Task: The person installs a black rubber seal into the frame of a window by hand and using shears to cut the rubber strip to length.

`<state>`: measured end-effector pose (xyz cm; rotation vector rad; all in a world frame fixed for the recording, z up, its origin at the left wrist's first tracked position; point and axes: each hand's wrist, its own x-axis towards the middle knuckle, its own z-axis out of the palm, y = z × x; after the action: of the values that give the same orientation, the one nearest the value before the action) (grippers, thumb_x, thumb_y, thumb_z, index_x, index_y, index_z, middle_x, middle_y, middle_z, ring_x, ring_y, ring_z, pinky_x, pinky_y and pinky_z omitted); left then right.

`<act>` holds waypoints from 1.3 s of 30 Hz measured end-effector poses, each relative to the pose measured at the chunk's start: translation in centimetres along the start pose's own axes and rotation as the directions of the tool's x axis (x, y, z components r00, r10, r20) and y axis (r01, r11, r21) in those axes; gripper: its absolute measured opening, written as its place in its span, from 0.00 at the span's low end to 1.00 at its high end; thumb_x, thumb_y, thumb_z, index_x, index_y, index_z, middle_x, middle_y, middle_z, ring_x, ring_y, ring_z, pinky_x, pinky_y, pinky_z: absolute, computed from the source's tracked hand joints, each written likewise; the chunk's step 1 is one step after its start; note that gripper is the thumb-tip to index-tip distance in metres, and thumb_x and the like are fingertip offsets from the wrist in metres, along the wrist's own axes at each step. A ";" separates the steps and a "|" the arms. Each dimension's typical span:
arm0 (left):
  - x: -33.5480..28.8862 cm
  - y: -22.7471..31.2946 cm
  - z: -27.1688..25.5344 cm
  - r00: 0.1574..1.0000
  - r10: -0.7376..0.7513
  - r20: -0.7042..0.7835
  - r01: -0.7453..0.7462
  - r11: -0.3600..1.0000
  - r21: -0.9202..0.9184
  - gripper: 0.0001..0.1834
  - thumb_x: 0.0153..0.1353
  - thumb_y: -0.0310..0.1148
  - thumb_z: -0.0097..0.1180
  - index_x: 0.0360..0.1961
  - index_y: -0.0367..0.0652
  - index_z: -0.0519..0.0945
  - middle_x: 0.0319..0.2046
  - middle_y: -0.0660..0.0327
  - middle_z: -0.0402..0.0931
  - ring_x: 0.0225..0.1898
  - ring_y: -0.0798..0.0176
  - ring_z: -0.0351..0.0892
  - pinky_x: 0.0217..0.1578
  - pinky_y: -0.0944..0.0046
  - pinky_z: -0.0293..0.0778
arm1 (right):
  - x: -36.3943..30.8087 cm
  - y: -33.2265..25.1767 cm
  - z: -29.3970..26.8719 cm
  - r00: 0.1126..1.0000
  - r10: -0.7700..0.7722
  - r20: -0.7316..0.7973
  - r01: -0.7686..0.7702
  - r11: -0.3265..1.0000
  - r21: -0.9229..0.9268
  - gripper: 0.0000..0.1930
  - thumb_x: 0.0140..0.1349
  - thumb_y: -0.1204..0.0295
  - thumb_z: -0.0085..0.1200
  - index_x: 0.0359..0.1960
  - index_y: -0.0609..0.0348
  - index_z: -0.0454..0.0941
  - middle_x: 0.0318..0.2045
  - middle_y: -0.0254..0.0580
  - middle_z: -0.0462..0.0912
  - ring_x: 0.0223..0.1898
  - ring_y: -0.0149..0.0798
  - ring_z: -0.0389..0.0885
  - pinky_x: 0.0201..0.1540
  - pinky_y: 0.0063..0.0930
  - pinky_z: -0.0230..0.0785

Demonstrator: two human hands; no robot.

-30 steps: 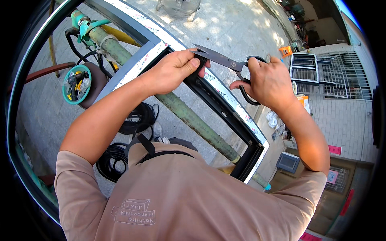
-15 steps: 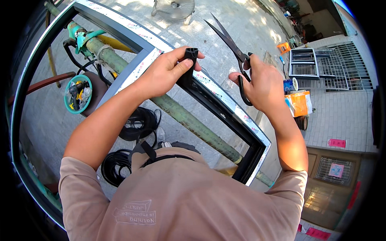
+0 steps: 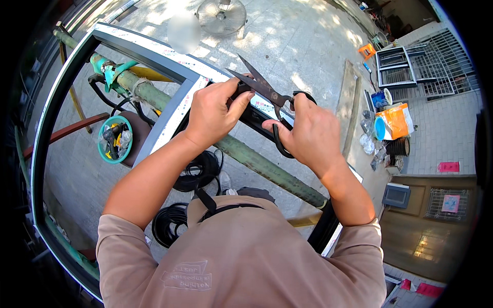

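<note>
My right hand [image 3: 313, 131] grips a pair of scissors [image 3: 266, 90] by its black handles. The dark blades are spread and point left, reaching over the fingers of my left hand [image 3: 213, 110]. Between thumb and fingers, my left hand pinches a black rubber strip [image 3: 240, 88], whose upper end lies by the blades. Whether the blades touch the strip, I cannot tell. Under both hands is a large dark window frame [image 3: 177, 110] with printed white film on its faces.
A green pipe [image 3: 257, 167] runs beneath the frame. Black strip coils [image 3: 169, 223] lie near my feet. To the left is a turquoise basket [image 3: 99, 142] of tools. Beyond stands a fan [image 3: 222, 19]; at right are an orange bag [image 3: 398, 120] and a smaller frame [image 3: 396, 84].
The scissors have moved left and down, from apart to right at my left hand. The strip, upright before, is now tilted and mostly covered. The view has shifted slightly.
</note>
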<state>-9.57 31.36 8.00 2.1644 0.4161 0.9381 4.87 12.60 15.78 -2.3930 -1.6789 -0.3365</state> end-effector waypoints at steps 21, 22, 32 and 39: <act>-1.1 0.6 1.0 0.967 0.222 -0.121 -0.192 0.957 0.219 0.22 0.64 0.26 0.72 0.60 0.39 0.90 0.26 0.52 0.84 0.29 0.46 0.87 0.32 0.51 0.80 | -4.4 -6.5 0.9 0.944 0.302 0.130 -0.321 0.932 0.170 0.38 0.66 0.35 0.69 0.37 0.65 0.76 0.23 0.53 0.86 0.26 0.58 0.91 0.33 0.46 0.82; -1.2 0.6 1.0 0.963 0.240 -0.120 -0.210 0.952 0.222 0.22 0.64 0.26 0.72 0.60 0.39 0.90 0.26 0.52 0.84 0.29 0.46 0.87 0.33 0.52 0.80 | -4.6 -6.6 0.9 0.944 0.301 0.132 -0.321 0.932 0.171 0.37 0.67 0.35 0.69 0.36 0.65 0.76 0.22 0.53 0.86 0.26 0.58 0.90 0.33 0.45 0.82; -1.2 1.4 1.0 0.957 0.284 -0.064 -0.255 0.924 0.285 0.20 0.67 0.24 0.71 0.59 0.42 0.93 0.28 0.54 0.87 0.27 0.52 0.87 0.30 0.55 0.79 | -5.6 -6.6 1.5 0.956 0.281 0.087 -0.287 0.956 0.060 0.34 0.70 0.37 0.67 0.33 0.62 0.76 0.16 0.45 0.82 0.19 0.50 0.88 0.24 0.39 0.77; -1.0 0.9 1.2 0.959 0.273 -0.077 -0.238 0.923 0.303 0.21 0.66 0.27 0.72 0.61 0.39 0.91 0.25 0.53 0.84 0.27 0.49 0.86 0.32 0.52 0.81 | -5.8 -6.0 3.3 0.957 0.289 0.002 -0.289 0.957 0.009 0.36 0.70 0.35 0.65 0.33 0.62 0.77 0.13 0.44 0.80 0.17 0.50 0.88 0.21 0.38 0.76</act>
<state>-9.35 29.61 7.63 2.4827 0.3502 1.2188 -2.41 10.34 11.12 -2.5833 -1.2981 -0.2786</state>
